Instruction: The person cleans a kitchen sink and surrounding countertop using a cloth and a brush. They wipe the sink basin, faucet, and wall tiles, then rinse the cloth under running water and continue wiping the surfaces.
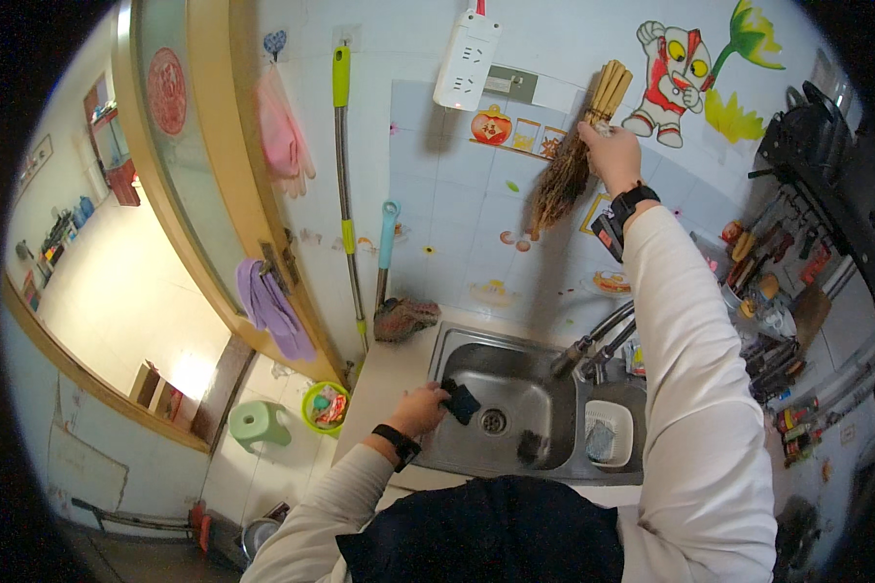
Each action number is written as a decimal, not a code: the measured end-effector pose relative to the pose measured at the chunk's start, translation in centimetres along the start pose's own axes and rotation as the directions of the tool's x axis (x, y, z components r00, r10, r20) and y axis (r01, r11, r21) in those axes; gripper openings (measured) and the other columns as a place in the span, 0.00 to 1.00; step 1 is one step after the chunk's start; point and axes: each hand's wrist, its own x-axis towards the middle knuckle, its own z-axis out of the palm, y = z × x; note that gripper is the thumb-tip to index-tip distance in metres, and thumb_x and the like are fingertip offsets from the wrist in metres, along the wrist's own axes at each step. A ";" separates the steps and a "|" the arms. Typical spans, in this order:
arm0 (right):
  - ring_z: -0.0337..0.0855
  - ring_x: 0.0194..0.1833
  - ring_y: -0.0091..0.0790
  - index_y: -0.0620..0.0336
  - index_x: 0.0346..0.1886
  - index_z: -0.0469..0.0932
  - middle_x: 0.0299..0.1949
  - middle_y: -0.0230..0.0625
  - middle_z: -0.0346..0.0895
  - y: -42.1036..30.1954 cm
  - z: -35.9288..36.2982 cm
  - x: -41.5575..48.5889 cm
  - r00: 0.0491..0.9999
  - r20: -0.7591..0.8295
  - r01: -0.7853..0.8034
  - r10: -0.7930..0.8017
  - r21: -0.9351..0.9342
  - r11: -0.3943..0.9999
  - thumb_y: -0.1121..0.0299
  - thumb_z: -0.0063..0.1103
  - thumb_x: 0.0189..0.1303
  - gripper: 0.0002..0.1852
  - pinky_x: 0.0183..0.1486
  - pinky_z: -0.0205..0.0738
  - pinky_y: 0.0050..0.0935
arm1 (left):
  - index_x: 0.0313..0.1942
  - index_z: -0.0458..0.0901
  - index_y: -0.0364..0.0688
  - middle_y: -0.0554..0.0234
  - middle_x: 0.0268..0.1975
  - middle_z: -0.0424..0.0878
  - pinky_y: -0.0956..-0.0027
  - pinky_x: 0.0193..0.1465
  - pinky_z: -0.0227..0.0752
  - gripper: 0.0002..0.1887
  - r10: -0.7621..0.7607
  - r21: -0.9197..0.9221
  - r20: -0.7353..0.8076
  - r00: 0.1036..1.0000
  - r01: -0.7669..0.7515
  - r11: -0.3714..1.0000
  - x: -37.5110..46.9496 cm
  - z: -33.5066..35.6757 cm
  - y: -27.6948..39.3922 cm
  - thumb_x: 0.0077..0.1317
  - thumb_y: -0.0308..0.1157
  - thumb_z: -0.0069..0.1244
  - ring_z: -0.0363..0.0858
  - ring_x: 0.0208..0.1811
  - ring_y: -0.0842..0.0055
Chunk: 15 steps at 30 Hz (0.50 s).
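My right hand (612, 153) is raised at the tiled wall and grips a straw whisk brush (565, 175) near its tied handle, bristles hanging down. Low on the left, my left hand (419, 412) holds a small dark scrubbing pad (461, 401) over the left rim of the stainless steel sink (507, 452). Another dark clump (530, 446) lies in the basin, right of the drain (493, 422). A white plastic basket (624, 442) with a greyish pad (599, 441) in it sits in the smaller basin. The faucet (572, 355) stands between the basins.
A dark rag (405, 319) lies on the counter's back left corner. A white power strip (467, 62) hangs above. Left are a green-handled mop pole (344, 167), a wooden door (240, 182) with a purple towel (273, 310), a green stool (259, 425) and a bin (308, 415). Utensils crowd the right.
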 end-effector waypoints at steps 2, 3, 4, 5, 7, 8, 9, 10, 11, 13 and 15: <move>0.88 0.32 0.45 0.72 0.38 0.86 0.27 0.47 0.87 -0.1 -0.4 0.4 1.000 0.018 -0.007 0.008 -0.041 0.999 0.45 0.70 0.55 0.30 0.40 0.79 0.39 | 0.59 0.82 0.52 0.58 0.70 0.73 0.32 0.71 0.60 0.20 0.012 0.010 -0.008 1.000 -0.012 1.000 -0.2 0.1 -0.2 0.67 0.36 0.54 0.72 0.69 0.55; 0.88 0.31 0.44 0.71 0.38 0.86 0.27 0.47 0.87 -0.1 -0.5 0.5 1.000 0.019 -0.004 0.006 -0.072 0.997 0.46 0.70 0.55 0.30 0.39 0.79 0.39 | 0.59 0.82 0.52 0.58 0.69 0.74 0.34 0.69 0.62 0.20 0.018 -0.011 -0.004 1.000 -0.018 1.000 -0.2 0.2 -0.3 0.66 0.37 0.55 0.73 0.68 0.55; 0.88 0.29 0.42 0.71 0.36 0.86 0.25 0.45 0.86 -0.1 -0.6 0.6 1.000 0.001 0.023 -0.023 -0.064 0.998 0.47 0.70 0.55 0.28 0.38 0.79 0.38 | 0.58 0.82 0.53 0.57 0.67 0.75 0.35 0.68 0.64 0.20 0.038 -0.020 -0.022 0.999 -0.038 0.999 -0.2 0.3 -0.3 0.65 0.38 0.57 0.74 0.67 0.54; 0.88 0.29 0.43 0.71 0.36 0.86 0.26 0.46 0.86 0.0 -0.6 0.6 0.996 0.086 -0.019 0.025 -0.069 0.997 0.47 0.70 0.55 0.28 0.38 0.79 0.38 | 0.57 0.83 0.54 0.56 0.66 0.76 0.37 0.66 0.66 0.20 0.043 -0.015 -0.032 0.999 -0.044 0.999 -0.1 0.4 -0.4 0.64 0.39 0.58 0.75 0.66 0.54; 0.88 0.30 0.44 0.72 0.35 0.86 0.26 0.47 0.86 0.2 -0.6 0.6 0.964 0.239 -0.090 0.115 -0.115 0.989 0.47 0.70 0.55 0.28 0.38 0.79 0.38 | 0.58 0.82 0.54 0.57 0.66 0.76 0.38 0.66 0.67 0.20 0.068 -0.028 -0.030 0.997 -0.069 0.997 0.0 0.7 -0.4 0.64 0.38 0.58 0.76 0.66 0.55; 0.89 0.32 0.46 0.73 0.36 0.85 0.27 0.49 0.86 0.2 -0.6 0.6 0.966 0.240 -0.078 0.100 -0.100 0.992 0.47 0.70 0.54 0.29 0.40 0.80 0.40 | 0.58 0.82 0.54 0.57 0.66 0.77 0.39 0.66 0.67 0.21 0.066 -0.010 -0.017 0.998 -0.066 0.998 0.1 0.8 -0.4 0.64 0.38 0.58 0.76 0.66 0.55; 0.89 0.34 0.48 0.74 0.36 0.85 0.29 0.52 0.86 0.2 -0.7 0.6 0.967 0.235 -0.076 0.098 -0.100 0.992 0.47 0.70 0.53 0.29 0.43 0.80 0.41 | 0.58 0.82 0.53 0.58 0.67 0.75 0.36 0.67 0.65 0.20 0.073 -0.038 -0.011 0.997 -0.074 0.997 0.2 1.0 -0.5 0.65 0.37 0.57 0.74 0.67 0.55; 0.90 0.37 0.51 0.75 0.36 0.85 0.30 0.55 0.86 0.1 -0.8 0.8 0.965 0.233 -0.095 0.123 -0.128 0.987 0.48 0.71 0.53 0.30 0.45 0.81 0.42 | 0.58 0.82 0.53 0.58 0.69 0.74 0.33 0.68 0.63 0.19 0.073 -0.052 0.005 0.997 -0.073 0.996 0.2 1.1 -0.5 0.66 0.36 0.56 0.73 0.69 0.55; 0.90 0.36 0.50 0.75 0.36 0.85 0.30 0.55 0.86 0.0 -0.9 0.9 0.978 0.203 -0.023 0.048 -0.124 0.992 0.48 0.71 0.53 0.30 0.45 0.81 0.42 | 0.58 0.82 0.52 0.58 0.70 0.72 0.29 0.70 0.60 0.19 0.073 -0.067 0.024 0.997 -0.071 0.995 0.2 1.1 -0.5 0.67 0.36 0.55 0.71 0.70 0.55; 0.90 0.35 0.50 0.75 0.36 0.85 0.30 0.54 0.86 -0.3 -1.2 1.4 0.986 0.160 0.082 -0.053 -0.179 0.980 0.48 0.70 0.53 0.30 0.45 0.81 0.42 | 0.59 0.82 0.52 0.58 0.71 0.72 0.29 0.69 0.60 0.19 0.065 -0.056 0.063 0.996 -0.061 0.997 0.1 1.2 -0.5 0.67 0.36 0.55 0.70 0.71 0.55; 0.90 0.38 0.51 0.74 0.38 0.86 0.32 0.56 0.87 -0.5 -1.4 1.9 0.965 0.260 0.024 0.023 -0.176 0.984 0.47 0.70 0.53 0.30 0.45 0.81 0.42 | 0.59 0.81 0.52 0.57 0.71 0.71 0.28 0.69 0.60 0.19 0.066 -0.048 0.083 0.994 -0.062 0.997 -0.1 1.1 -0.5 0.68 0.37 0.54 0.70 0.71 0.55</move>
